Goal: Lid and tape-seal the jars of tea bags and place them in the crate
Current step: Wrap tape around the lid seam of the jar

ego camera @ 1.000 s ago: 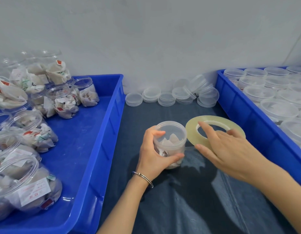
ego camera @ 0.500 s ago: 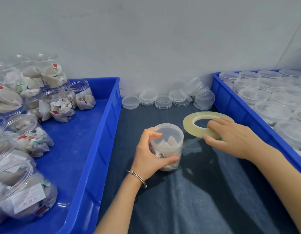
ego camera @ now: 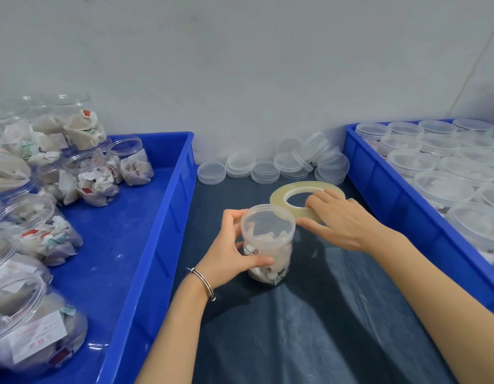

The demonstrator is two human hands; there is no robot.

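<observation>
Inspection found the lidded jar (ego camera: 268, 242) of tea bags upright on the dark tabletop (ego camera: 323, 328), between two blue crates (ego camera: 146, 245). We noted the left hand (ego camera: 234, 250) gripping the jar's side. The right hand (ego camera: 343, 220) held the tape roll (ego camera: 282, 196) just beside the lid, thumb under, fingers over its ring.

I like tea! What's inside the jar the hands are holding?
Through the jar's clear wall and lid you can see crumpled white tea bags. The left hand grips it and covers part of the side, hiding some bags.
</observation>
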